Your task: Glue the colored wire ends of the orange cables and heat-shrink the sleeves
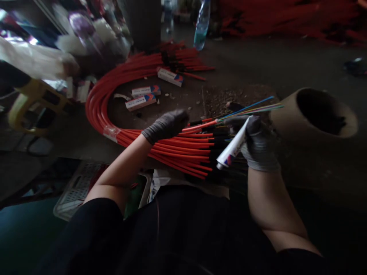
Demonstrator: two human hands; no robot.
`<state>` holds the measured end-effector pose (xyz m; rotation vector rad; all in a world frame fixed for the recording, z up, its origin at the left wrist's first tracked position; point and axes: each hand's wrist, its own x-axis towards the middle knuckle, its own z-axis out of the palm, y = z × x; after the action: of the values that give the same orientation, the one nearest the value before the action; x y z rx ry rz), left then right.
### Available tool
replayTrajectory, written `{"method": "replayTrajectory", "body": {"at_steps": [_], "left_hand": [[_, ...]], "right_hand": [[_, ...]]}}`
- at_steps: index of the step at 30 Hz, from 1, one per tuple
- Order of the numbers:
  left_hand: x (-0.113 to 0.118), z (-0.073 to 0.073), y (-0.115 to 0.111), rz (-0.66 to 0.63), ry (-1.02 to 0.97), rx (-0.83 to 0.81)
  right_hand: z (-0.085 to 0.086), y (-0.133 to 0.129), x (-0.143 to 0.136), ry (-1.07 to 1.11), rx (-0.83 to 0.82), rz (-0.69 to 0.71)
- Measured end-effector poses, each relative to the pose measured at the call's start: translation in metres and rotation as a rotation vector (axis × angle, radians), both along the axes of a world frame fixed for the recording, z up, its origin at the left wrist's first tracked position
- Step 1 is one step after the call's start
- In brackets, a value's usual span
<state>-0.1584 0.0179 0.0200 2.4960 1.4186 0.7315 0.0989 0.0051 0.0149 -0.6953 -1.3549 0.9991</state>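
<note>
My left hand (169, 123), in a grey glove, is closed around an orange cable (200, 125) that comes out to the right of its fingers. Thin coloured wires (249, 109), blue, yellow and green among them, fan out from the cable's end. In my right hand (259, 143), also gloved, is a white squeeze tube (234, 145) with a red and blue mark, its narrower end tilted down to the left. The right fingertips are close to the wires; whether they touch is hidden. Below lies a curved bundle of orange cables (183, 149), banded with clear tape.
Small white boxes (140, 102) lie inside the cable loop. A cardboard tube (286, 118) rests at the right, and a plastic bottle (200, 32) stands at the back. A yellow and black tool (21, 109) is at the left, above a white plastic basket (73, 191).
</note>
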Motion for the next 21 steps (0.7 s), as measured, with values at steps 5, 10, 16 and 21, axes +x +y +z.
{"method": "replayTrajectory", "body": {"at_steps": [5,10,16,21], "left_hand": [[-0.015,-0.019,0.001,0.012,0.51,-0.252],[0.0,-0.024,-0.007,0.223,0.581,-0.202],[0.017,-0.02,-0.001,0.176,0.422,-0.122],[0.009,-0.018,0.012,0.061,0.186,-0.208]], "right_hand": [[0.017,0.013,-0.006,0.385,-0.093,-0.002],[0.021,0.01,0.0,0.629,-0.185,0.038],[0.026,0.019,0.002,0.681,-0.241,0.144],[0.026,0.02,0.008,0.717,-0.295,0.219]]}}
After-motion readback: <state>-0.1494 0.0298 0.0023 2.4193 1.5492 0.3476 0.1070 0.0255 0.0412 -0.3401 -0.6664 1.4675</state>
